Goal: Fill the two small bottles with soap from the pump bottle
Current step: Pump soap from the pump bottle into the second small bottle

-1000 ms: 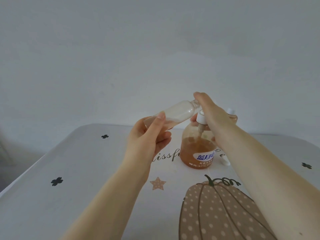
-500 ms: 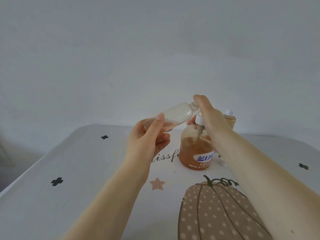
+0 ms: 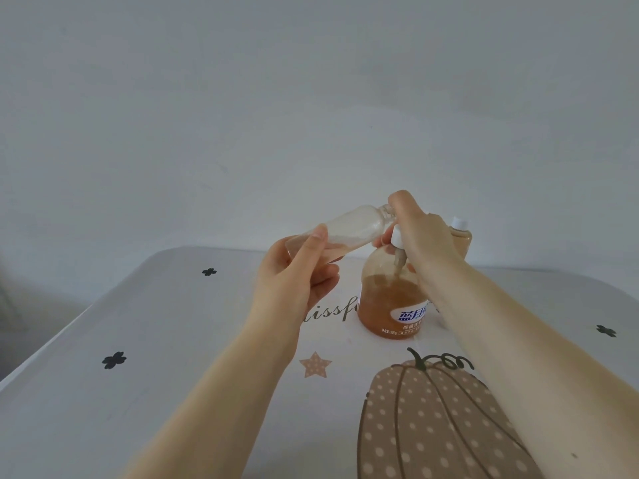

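Hands (image 3: 297, 271) (image 3: 420, 233) raised, tilting small bottle (image 3: 345, 229) at pump (image 3: 397, 236).

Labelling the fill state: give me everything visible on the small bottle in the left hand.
The small bottle looks like clear plastic, uncapped, tilted with its neck up toward the pump head of the pump bottle. Orange soap pools at its lower end; the rest looks empty. The left hand grips its base; the right hand covers its mouth.

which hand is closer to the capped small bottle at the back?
Right. The right hand sits on the pump just beside the capped bottle; the left hand is farther left, holding the open bottle.
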